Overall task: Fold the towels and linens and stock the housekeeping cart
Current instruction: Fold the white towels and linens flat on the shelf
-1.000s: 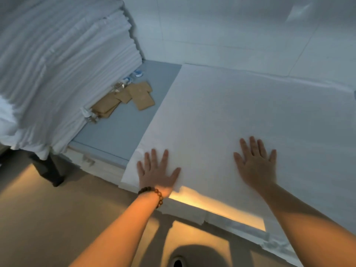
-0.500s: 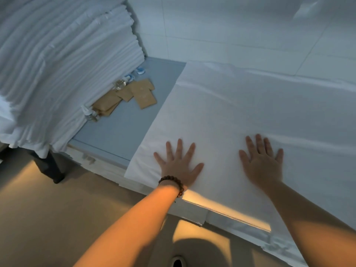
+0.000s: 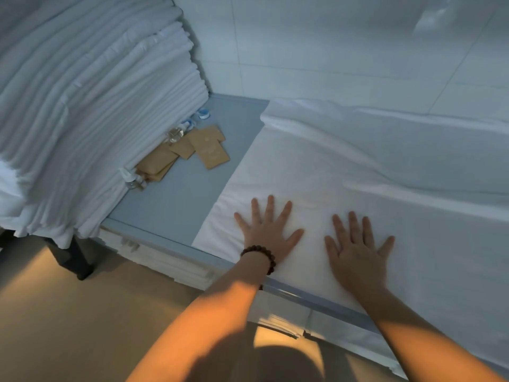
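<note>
Because the white sheet at centre right carried ridges, my left hand and right hand lay flat on it, fingers spread, gripping nothing, to smooth it for folding; folded linens towered upper left, over what seemed paper packets.

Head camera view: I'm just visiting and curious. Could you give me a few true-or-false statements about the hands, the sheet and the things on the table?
1. The left hand and right hand lie flat on the white sheet. True.
2. The beaded bracelet is on the right wrist. False: it is on the left wrist.
3. A tall stack of folded white linens stands at the left end. True.
4. The brown packets lie on the sheet. False: they lie on the bare grey table, beside the stack.
</note>
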Demonstrator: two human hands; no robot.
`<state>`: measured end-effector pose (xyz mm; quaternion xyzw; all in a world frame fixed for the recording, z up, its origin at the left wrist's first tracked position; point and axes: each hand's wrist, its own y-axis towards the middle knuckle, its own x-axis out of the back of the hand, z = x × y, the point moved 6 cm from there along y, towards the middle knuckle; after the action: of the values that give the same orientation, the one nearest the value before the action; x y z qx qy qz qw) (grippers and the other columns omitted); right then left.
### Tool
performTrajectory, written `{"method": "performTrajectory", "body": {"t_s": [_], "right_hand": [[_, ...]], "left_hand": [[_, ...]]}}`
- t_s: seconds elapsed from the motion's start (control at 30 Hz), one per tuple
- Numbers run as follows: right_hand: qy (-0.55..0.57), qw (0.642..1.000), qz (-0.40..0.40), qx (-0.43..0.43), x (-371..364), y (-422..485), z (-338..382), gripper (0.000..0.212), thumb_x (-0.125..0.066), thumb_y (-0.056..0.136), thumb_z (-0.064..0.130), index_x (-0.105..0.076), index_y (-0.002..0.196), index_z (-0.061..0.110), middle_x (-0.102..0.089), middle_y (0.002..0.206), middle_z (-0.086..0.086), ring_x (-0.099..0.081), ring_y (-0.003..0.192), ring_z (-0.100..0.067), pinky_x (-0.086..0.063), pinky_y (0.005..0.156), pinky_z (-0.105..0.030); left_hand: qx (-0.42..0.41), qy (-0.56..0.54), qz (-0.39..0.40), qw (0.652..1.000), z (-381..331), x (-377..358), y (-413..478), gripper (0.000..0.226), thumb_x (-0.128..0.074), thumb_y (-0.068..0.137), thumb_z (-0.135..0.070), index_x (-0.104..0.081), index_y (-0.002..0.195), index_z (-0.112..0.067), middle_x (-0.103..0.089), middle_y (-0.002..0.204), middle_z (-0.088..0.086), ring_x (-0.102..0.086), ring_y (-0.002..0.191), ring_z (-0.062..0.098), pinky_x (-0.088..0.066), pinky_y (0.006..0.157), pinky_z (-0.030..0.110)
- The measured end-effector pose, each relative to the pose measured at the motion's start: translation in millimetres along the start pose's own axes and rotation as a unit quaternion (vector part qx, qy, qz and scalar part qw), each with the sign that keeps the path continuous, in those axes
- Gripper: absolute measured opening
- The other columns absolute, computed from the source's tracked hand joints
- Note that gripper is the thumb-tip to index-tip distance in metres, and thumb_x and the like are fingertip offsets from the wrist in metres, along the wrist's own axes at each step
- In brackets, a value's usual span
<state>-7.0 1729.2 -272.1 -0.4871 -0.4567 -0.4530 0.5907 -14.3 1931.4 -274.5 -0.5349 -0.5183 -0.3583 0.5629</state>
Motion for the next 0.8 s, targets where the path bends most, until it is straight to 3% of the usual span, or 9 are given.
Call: {"method": "performTrajectory", "body": {"t_s": [0.13, 0.23, 0.3, 0.43, 0.57, 0.67, 0.8], "right_hand": [[-0.022, 0.999, -0.027, 0.019, 0.0, 0.3, 0.7, 0.058, -0.01, 0.096, 0.057, 0.003, 0.15, 0.041, 0.004, 0.161, 0.006, 0.007, 0.148, -0.021, -0.003, 0.11, -0.066], [-0.027, 0.999, -0.016, 0.021, -1.8, 2.9, 1.2, 0.059, -0.011, 0.096, 0.057, 0.002, 0.151, 0.04, 0.004, 0.161, 0.005, 0.007, 0.148, -0.021, 0.0, 0.11, -0.066], [-0.017, 1.0, -0.014, 0.022, -1.2, 4.2, 2.4, 0.057, -0.015, 0.098, 0.053, -0.003, 0.151, 0.039, 0.003, 0.161, 0.005, 0.006, 0.148, -0.021, 0.002, 0.111, -0.065], [0.028, 0.998, -0.034, 0.034, 4.7, 1.9, 0.1, 0.05, -0.025, 0.101, 0.041, -0.018, 0.151, 0.037, -0.007, 0.161, 0.006, -0.001, 0.148, -0.016, 0.003, 0.114, -0.058], [0.01, 0.997, -0.044, 0.069, 9.4, -17.7, -44.9, 0.053, -0.026, 0.1, 0.049, -0.016, 0.151, 0.037, -0.007, 0.16, 0.006, -0.004, 0.148, -0.015, 0.0, 0.118, -0.048], [-0.024, 0.997, -0.058, -0.037, 13.7, -47.4, -146.2, 0.056, -0.021, 0.098, 0.055, -0.012, 0.151, 0.039, -0.006, 0.16, 0.006, -0.005, 0.148, -0.018, -0.004, 0.117, -0.05], [0.015, 0.974, -0.047, -0.22, 27.8, -95.6, -285.3, 0.057, -0.018, 0.1, 0.051, -0.012, 0.153, 0.031, -0.01, 0.161, -0.004, -0.007, 0.148, -0.026, -0.008, 0.116, -0.056]], "left_hand": [[0.041, 0.033, -0.004, 0.999, 84.3, 2.7, -13.1, 0.073, 0.0, 0.082, -0.076, 0.014, 0.148, -0.047, 0.017, 0.16, -0.009, 0.014, 0.148, 0.02, 0.004, 0.113, 0.063], [0.113, 0.023, 0.007, 0.993, 111.4, 9.2, -20.2, 0.073, -0.009, 0.09, -0.071, 0.007, 0.152, -0.037, 0.013, 0.161, -0.003, 0.012, 0.148, 0.026, 0.005, 0.115, 0.061], [0.108, -0.004, -0.024, 0.994, 76.9, 14.1, -19.0, 0.068, -0.018, 0.095, -0.061, -0.001, 0.154, -0.031, 0.008, 0.162, 0.002, 0.012, 0.147, 0.03, 0.007, 0.115, 0.06], [-0.067, -0.078, -0.044, 0.994, -54.9, -1.7, -30.0, 0.055, -0.02, 0.101, -0.048, -0.006, 0.153, -0.037, 0.003, 0.163, -0.002, 0.011, 0.148, 0.024, 0.01, 0.114, 0.058], [-0.051, -0.002, -0.027, 0.998, -84.2, -21.4, -37.6, 0.059, -0.01, 0.096, -0.058, 0.003, 0.152, -0.042, 0.009, 0.162, -0.007, 0.013, 0.148, 0.027, 0.014, 0.109, 0.064], [-0.041, 0.02, -0.041, 0.998, -79.4, -24.4, -36.9, 0.061, -0.006, 0.094, -0.06, 0.008, 0.151, -0.043, 0.009, 0.162, -0.006, 0.011, 0.148, 0.03, 0.006, 0.11, 0.066], [-0.041, 0.015, -0.038, 0.998, -84.0, -25.6, -35.6, 0.06, -0.007, 0.094, -0.06, 0.008, 0.15, -0.045, 0.01, 0.162, -0.007, 0.01, 0.148, 0.03, 0.004, 0.11, 0.067]]}}
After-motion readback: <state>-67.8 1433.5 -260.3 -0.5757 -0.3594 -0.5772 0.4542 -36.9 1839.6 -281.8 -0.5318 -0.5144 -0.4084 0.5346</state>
